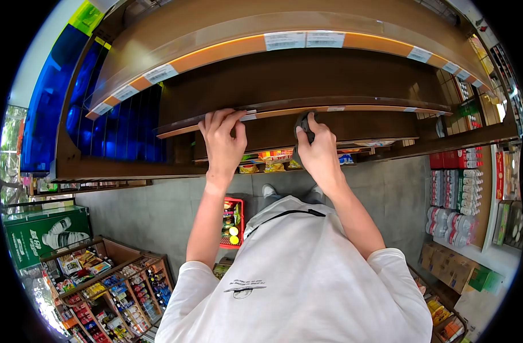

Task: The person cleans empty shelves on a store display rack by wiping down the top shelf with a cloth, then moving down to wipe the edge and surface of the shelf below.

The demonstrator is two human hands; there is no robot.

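My right hand (319, 150) is closed around a dark grey cloth (303, 127), which it holds against the front edge of a brown shelf (376, 108). Part of the cloth hangs below that edge. To the left, my left hand (223, 143) grips the same front edge, fingers curled at its top and thumb lower down. A small white price label (249, 117) sits right beside its index finger. The clear strip (284, 105) along the shelf front runs behind both hands.
Above is another shelf with price labels (285, 40). Colourful snack packets (275, 155) lie on a lower level. A red basket (242, 220) with goods stands on the floor by my legs. Bottled drinks (456, 188) are stacked at right, a snack rack (115, 286) at lower left.
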